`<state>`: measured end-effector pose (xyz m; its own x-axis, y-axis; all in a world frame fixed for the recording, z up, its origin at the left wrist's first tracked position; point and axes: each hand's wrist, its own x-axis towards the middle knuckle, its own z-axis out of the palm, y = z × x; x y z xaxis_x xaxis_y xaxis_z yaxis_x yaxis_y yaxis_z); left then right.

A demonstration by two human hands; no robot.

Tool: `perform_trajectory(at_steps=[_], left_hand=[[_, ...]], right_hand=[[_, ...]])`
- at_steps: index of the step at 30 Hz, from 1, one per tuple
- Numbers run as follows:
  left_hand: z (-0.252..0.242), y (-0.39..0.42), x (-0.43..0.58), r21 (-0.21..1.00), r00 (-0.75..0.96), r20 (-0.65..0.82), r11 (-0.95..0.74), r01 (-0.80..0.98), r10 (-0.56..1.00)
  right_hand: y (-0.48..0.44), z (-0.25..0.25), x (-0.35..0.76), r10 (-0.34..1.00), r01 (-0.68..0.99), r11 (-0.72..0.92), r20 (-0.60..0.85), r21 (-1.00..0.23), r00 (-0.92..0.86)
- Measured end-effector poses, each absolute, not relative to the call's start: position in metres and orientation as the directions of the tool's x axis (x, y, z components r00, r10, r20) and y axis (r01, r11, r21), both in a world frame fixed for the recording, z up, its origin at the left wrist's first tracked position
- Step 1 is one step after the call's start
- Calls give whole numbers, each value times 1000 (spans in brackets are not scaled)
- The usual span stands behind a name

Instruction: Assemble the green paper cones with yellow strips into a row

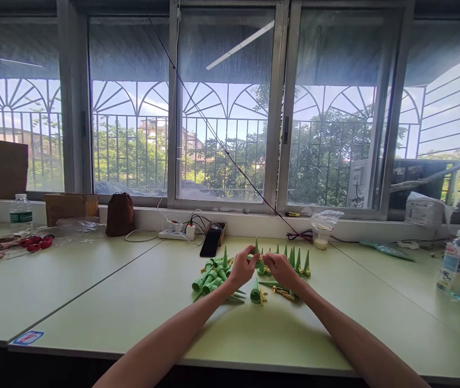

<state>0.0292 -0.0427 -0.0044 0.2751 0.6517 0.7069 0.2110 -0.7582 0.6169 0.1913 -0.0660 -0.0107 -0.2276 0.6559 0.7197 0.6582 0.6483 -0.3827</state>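
Above the middle of the table, my left hand [245, 267] is closed around a green plastic watering spike [256, 246], its tip pointing up. My right hand [282, 268] is pinched close against that spike; whatever its fingertips grip is too small to make out. A heap of loose green spikes [211, 281] lies beside my left hand. Beyond my right hand, several spikes with yellow valves [307, 271] stand upright in rows. Below and between my hands lies a single spike [255, 294] near some yellow valves [262, 296]. More yellow pieces [285, 293] lie under my right wrist.
A phone [211, 242] and a power strip [173, 235] are by the window sill. A brown pouch [120, 214] and a cardboard box [71, 208] stand back left. At the right are a plastic cup [321, 237] and a large bottle [458, 267]. Red items [38, 242] lie far left.
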Motion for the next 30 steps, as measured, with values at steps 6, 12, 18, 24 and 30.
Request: perform_trajectory(at_steps=[6,12,18,24,30], left_hand=[[1,-44,31,665,201,690,-719,201,695],[0,-42,31,746,138,637,-651,139,759],[1,-39,30,835,171,534,-548,51,828],[5,-40,28,897,224,442,-433,-91,869],[7,-39,27,915,230,403,-388,-109,886]], right_hand=[[-68,-5,192,641,643,652,744,-401,-186],[-68,-4,195,656,555,689,727,-466,-204],[-64,-7,196,640,530,715,733,-457,-231],[-64,-7,196,590,575,727,769,-375,-246],[-69,-4,193,554,632,717,790,-293,-262]])
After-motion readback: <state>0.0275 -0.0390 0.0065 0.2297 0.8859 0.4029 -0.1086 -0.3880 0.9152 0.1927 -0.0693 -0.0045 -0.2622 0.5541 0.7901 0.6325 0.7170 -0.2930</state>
